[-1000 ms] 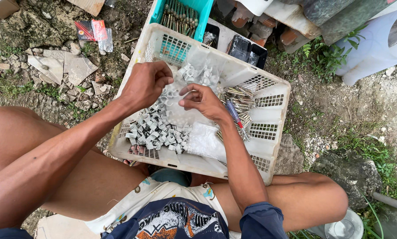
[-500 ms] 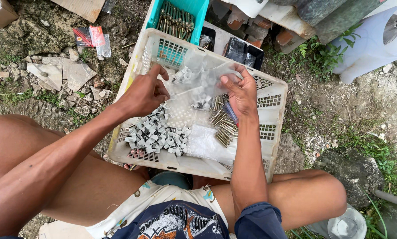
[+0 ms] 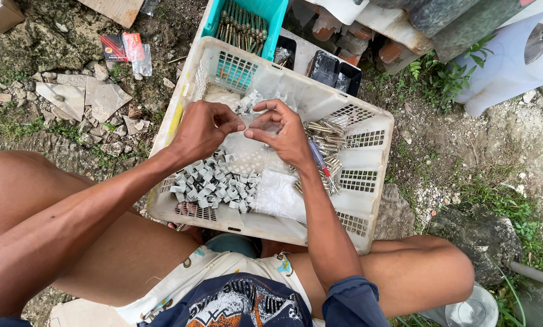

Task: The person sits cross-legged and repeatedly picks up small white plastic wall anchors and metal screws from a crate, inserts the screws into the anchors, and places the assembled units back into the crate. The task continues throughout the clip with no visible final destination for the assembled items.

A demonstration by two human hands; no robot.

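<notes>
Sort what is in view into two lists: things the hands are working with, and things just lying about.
In hand:
- left hand and right hand, pinching a small clear plastic bag
- white slotted plastic crate beneath them
- heap of small grey clips
- bundle of metal screws

Lying about:
- teal plastic bin
- red and black packet
- broken grey slabs

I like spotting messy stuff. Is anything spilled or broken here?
Inside the white crate nothing looks spilled: the grey clips sit heaped, the metal screws bunched. Both hands, left hand and right hand, pinch a clear plastic bag. On the ground, broken tile pieces and a crumpled wrapper lie scattered.
</notes>
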